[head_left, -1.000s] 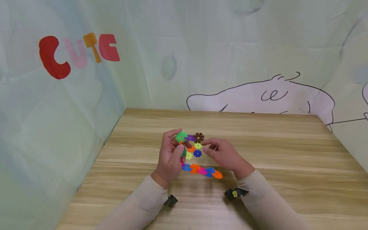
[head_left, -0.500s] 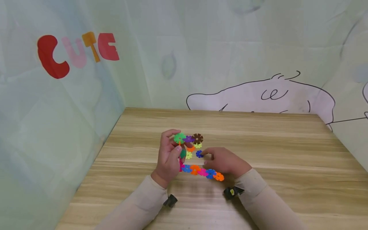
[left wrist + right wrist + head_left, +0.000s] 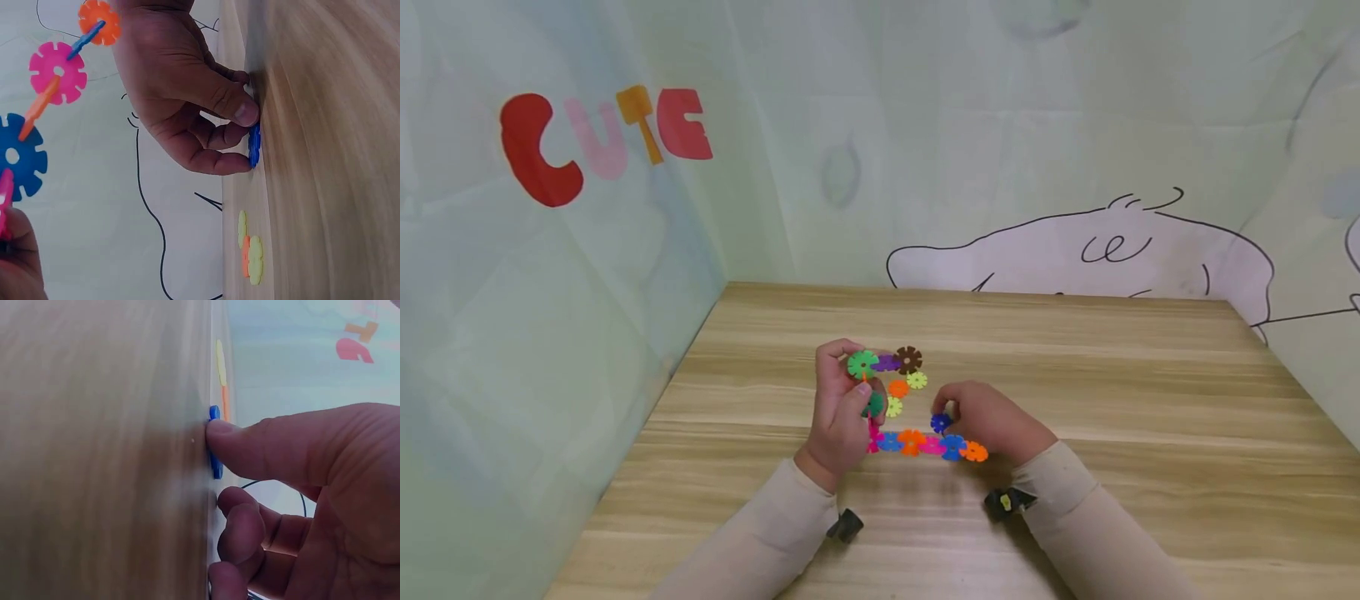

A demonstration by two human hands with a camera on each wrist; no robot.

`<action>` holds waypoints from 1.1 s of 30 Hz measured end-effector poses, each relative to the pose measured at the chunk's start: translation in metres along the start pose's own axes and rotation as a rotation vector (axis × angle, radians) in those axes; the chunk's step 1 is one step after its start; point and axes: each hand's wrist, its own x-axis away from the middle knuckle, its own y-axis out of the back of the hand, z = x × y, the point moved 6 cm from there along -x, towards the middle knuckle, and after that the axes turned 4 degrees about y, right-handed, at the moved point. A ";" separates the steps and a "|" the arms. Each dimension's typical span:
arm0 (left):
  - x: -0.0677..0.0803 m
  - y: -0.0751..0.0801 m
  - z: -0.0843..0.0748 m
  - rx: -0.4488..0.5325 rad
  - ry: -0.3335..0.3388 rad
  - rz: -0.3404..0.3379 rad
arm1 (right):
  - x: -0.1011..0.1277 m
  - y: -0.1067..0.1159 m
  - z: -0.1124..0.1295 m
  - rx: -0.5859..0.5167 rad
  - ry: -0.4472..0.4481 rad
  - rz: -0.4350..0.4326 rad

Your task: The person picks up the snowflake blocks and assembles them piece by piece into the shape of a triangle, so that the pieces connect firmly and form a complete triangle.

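Note:
My left hand (image 3: 838, 408) grips a linked string of plastic snowflake discs (image 3: 912, 442) above the table. Its upper arm runs through a green disc (image 3: 862, 364) and a purple one to a brown disc (image 3: 907, 360). The lower arm, in pink, blue and orange, reaches right; its far end shows in the left wrist view as a pink disc (image 3: 58, 72) and an orange disc (image 3: 100, 22). At the table top, my right hand (image 3: 988, 417) has thumb and fingertip on opposite edges of a loose dark blue snowflake disc (image 3: 254, 145), which lies nearly flat.
A loose orange disc (image 3: 898, 389) and two yellow-green discs, one nearer (image 3: 893, 407) and one farther (image 3: 917, 380), lie on the wooden table (image 3: 1112, 358) between the hands. A printed cloth wall (image 3: 820, 167) stands behind and to the left.
My right hand has come down onto the dark blue disc and drawn it toward me and to the right, away from the other loose discs. The left hand has shifted slightly left with the string.

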 end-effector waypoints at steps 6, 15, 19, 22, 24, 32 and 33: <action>0.000 0.001 0.001 0.002 0.010 -0.006 | 0.001 0.000 -0.003 -0.032 -0.010 0.005; -0.001 0.001 0.002 0.001 0.035 -0.017 | 0.004 0.007 -0.004 -0.093 0.026 -0.028; -0.002 0.000 0.002 -0.060 0.005 -0.004 | 0.005 0.022 -0.001 -0.293 -0.026 -0.132; -0.003 -0.001 0.002 -0.079 -0.001 0.006 | 0.010 0.037 0.003 -0.453 -0.031 -0.232; -0.003 -0.001 0.001 -0.078 0.004 0.008 | 0.015 0.045 0.008 -0.516 -0.010 -0.275; -0.003 -0.003 0.001 -0.041 0.033 0.043 | 0.034 0.063 0.038 -0.719 0.129 -0.273; -0.003 -0.003 0.001 -0.033 0.042 0.050 | 0.036 0.063 0.041 -0.729 0.138 -0.269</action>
